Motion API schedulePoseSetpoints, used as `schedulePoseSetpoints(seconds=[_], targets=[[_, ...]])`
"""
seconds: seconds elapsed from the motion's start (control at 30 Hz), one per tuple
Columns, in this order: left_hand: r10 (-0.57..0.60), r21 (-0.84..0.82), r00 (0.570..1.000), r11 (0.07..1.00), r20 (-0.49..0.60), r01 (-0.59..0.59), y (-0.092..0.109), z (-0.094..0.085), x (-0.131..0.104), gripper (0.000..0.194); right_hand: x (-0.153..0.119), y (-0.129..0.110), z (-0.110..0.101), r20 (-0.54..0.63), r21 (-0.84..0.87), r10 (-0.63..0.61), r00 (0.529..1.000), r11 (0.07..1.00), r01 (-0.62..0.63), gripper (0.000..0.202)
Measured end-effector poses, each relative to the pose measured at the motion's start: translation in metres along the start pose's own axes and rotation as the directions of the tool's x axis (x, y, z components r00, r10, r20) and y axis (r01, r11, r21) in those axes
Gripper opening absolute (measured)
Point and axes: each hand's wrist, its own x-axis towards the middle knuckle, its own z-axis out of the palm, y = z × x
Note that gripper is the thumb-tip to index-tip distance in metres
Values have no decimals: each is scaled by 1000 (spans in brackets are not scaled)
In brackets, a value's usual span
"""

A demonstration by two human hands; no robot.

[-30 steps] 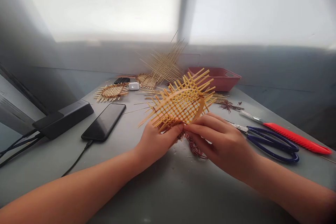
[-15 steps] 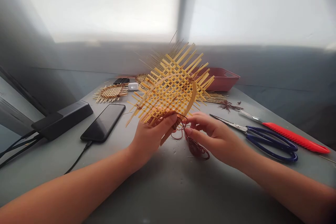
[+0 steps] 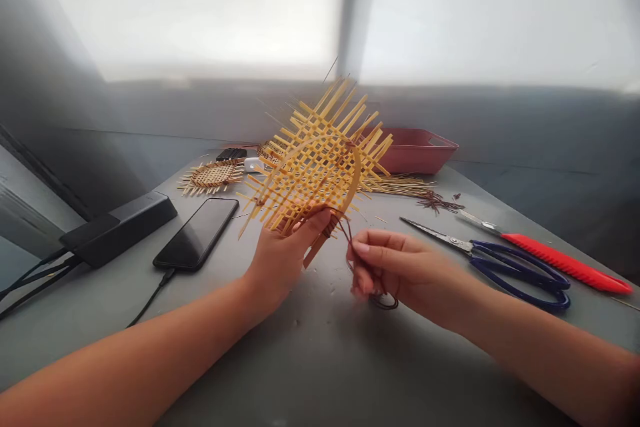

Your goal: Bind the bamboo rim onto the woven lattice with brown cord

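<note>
A woven bamboo piece (image 3: 310, 173) with loose strip ends all round stands tilted up over the table. A thin curved bamboo hoop (image 3: 356, 173) lies against its near face. My left hand (image 3: 290, 240) is closed on the lower edge, its thumb pressing the hoop to the weave. Dark brown cord (image 3: 347, 227) is wound round the hoop beside that thumb and runs to my right hand (image 3: 385, 257). The right thumb and forefinger pinch the cord, and a loop of it hangs below the palm. Some left fingers are hidden behind the weave.
To the right lie blue-handled scissors (image 3: 515, 267) and a red-handled knife (image 3: 565, 260). On the left are a phone (image 3: 197, 233), a black power strip (image 3: 120, 227) and a smaller woven piece (image 3: 213, 177). A pink basket (image 3: 420, 150) and bamboo strips (image 3: 400, 185) are behind.
My right hand has moved down and closed on the cord, drawing it away from the hoop. The woven piece has shifted slightly left and down in my left hand.
</note>
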Motion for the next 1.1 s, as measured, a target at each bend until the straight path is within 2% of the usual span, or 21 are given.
schedulePoseSetpoints(seconds=[0.07,0.1,0.13,0.17,0.2,0.27,0.3,0.33,0.37,0.4,0.5,0.53,0.6,0.73,0.87,1.0,1.1], targets=[[-9,-1,1000,1000,-26,9,-1,-1,1,21,-4,6,5,1,-138,-28,1000,990,28,29],[-21,-2,999,1000,-34,21,-1,-2,1,21,-6,10,8,22,-253,-89,996,963,92,23],[-35,-5,999,999,-33,35,-1,-2,1,22,-9,13,10,68,-398,-182,981,897,194,16],[-51,-9,998,999,-23,51,0,-3,1,23,-11,16,12,144,-553,-287,947,770,318,13],[-67,-14,998,998,-4,67,0,-3,1,23,-13,17,13,241,-685,-377,894,586,432,18],[-99,-30,994,994,50,100,1,-5,1,22,-17,16,14,419,-797,-468,778,220,562,28],[-115,-40,990,992,81,118,1,-6,1,22,-19,13,13,457,-806,-488,744,126,578,29],[-132,-53,985,989,111,138,2,-6,1,21,-19,9,11,450,-812,-506,735,111,573,28],[-150,-72,979,984,140,161,2,-7,2,20,-19,5,9,412,-814,-521,747,156,559,26],[-169,-88,971,979,168,186,2,-8,2,19,-19,1,6,341,-815,-532,775,244,526,24],[-225,-107,946,961,233,255,2,-8,1,16,-12,-8,-2,17,-723,-511,860,588,364,19],[-236,-105,936,957,261,271,2,-7,0,16,-9,-8,-5,-74,-640,-497,865,689,341,16],[-243,-95,910,952,337,290,2,-6,-2,14,-4,-6,-7,-168,-468,-477,863,809,356,17],[-225,-93,859,950,460,299,1,-5,-6,10,0,0,-6,-140,-306,-473,870,856,417,27],[-248,-84,845,942,473,324,1,-5,-6,13,2,2,-7,-116,-265,-462,880,868,420,27],[-288,-56,835,934,468,353,2,-4,-6,19,4,3,-8,-82,-315,-509,857,829,462,31],[-299,-61,826,927,478,370,3,-4,-6,16,4,2,-5,-72,-258,-508,859,841,476,33]])
